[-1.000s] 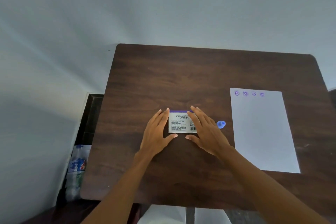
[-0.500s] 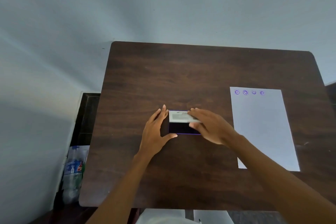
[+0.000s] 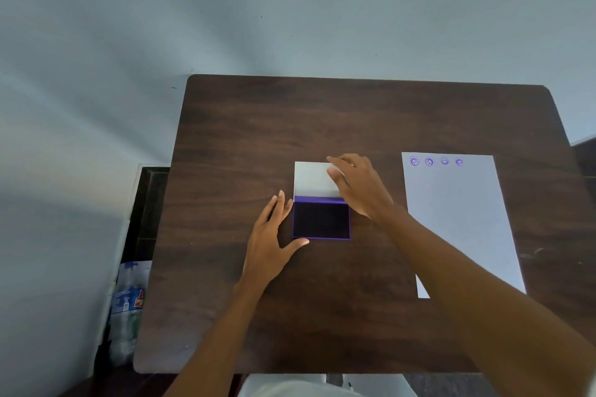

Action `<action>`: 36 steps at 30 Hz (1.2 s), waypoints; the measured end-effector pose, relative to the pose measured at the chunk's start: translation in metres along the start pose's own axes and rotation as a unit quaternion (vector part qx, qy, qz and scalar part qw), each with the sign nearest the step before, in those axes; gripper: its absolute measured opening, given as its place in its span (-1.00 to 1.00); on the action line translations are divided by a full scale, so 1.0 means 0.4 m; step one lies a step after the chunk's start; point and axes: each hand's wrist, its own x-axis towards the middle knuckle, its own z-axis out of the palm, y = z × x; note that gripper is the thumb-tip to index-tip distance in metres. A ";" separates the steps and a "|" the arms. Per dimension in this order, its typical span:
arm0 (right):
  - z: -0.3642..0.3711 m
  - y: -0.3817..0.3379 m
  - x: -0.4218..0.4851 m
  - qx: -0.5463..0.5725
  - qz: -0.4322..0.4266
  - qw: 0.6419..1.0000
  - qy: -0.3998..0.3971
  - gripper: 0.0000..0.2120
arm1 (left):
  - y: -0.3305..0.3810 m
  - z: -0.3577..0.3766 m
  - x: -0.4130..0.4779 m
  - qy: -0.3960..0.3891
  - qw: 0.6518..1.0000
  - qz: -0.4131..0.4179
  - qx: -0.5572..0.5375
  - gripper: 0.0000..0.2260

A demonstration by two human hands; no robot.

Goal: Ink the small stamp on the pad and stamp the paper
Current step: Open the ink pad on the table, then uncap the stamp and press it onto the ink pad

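An ink pad (image 3: 321, 219) with a purple rim and dark inked surface lies open at the middle of the brown table (image 3: 290, 119). Its white lid (image 3: 311, 179) is folded back flat behind it. My right hand (image 3: 361, 187) holds the lid's far right corner between thumb and fingers. My left hand (image 3: 269, 242) lies flat on the table against the pad's left side, thumb touching the front left corner. A white sheet of paper (image 3: 461, 219) lies to the right, with several purple smiley prints (image 3: 435, 161) along its top edge. The small stamp is hidden behind my right hand or arm.
The table stands against a pale wall. A dark low piece of furniture (image 3: 148, 203) and a plastic water bottle (image 3: 127, 309) are on the floor beyond the table's left edge. My right forearm crosses the paper's lower left corner.
My right hand lifted the pad's lid and swung it back until it lies flat behind the pad, baring the ink. My left hand stayed beside the pad. The blue stamp went out of sight.
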 end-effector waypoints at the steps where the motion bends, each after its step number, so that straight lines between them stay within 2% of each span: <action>1: -0.006 0.007 0.000 0.001 -0.002 1.000 -0.005 -0.60 | 0.000 0.001 0.000 0.003 1.000 0.001 0.002 -0.19; 3: -0.025 0.020 -0.007 0.039 -0.006 0.999 0.015 -0.61 | -0.002 0.003 0.000 0.004 1.000 -0.001 0.003 -0.19; 7: -0.090 0.063 -0.074 0.156 0.049 0.972 0.167 -0.71 | -0.003 0.007 -0.001 0.006 1.000 -0.006 0.005 -0.17; 10: -0.119 0.114 -0.159 0.157 0.101 0.956 0.227 -0.78 | -0.002 0.007 -0.005 0.013 1.000 -0.011 0.004 -0.17; 12: -0.116 0.142 -0.213 0.145 0.110 0.963 0.199 -0.75 | 0.007 0.012 -0.017 0.026 0.999 -0.022 -0.004 -0.17; 16: -0.073 0.155 -0.260 0.079 0.076 0.990 0.083 -0.64 | 0.058 0.042 -0.063 0.102 0.993 -0.046 -0.029 -0.16; 20: -0.035 0.164 -0.253 0.098 0.093 0.989 0.064 -0.67 | 0.139 0.091 -0.100 0.201 0.979 0.035 0.008 -0.38; 23: -0.030 0.169 -0.250 0.103 0.110 0.986 0.064 -0.73 | 0.235 0.139 -0.093 0.165 0.984 0.039 -0.053 -0.57; 25: -0.038 0.164 -0.256 0.110 0.107 0.984 0.086 -0.80 | 0.292 0.171 -0.076 0.141 0.985 0.028 -0.096 -0.63; 29: -0.061 0.155 -0.279 0.148 0.084 0.977 0.126 -0.88 | 0.359 0.218 -0.042 0.118 0.981 0.019 -0.150 -0.60; 36: -0.075 0.168 -0.302 0.171 0.065 0.978 0.096 -0.86 | 0.385 0.259 -0.025 0.124 0.980 0.007 -0.159 -0.66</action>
